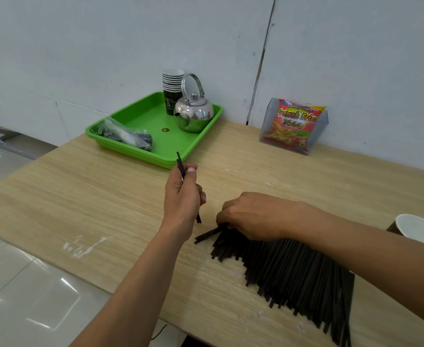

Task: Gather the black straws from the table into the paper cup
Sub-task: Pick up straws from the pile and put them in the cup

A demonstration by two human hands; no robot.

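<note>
Left fingers (201, 194) round straws (180, 163), right fingers (223, 216) on pile (293, 266)

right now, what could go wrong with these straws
The straw pile lies close to the table's near edge under the right forearm; a sweep may push some off. The paper cup sits beside that forearm and could tip. The left hand pinches a few straws, which might slip.

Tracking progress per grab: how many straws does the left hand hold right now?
2: the held straws lie side by side in the left hand, tips poking above the thumb toward the green tray. More may be hidden in the fist.
</note>
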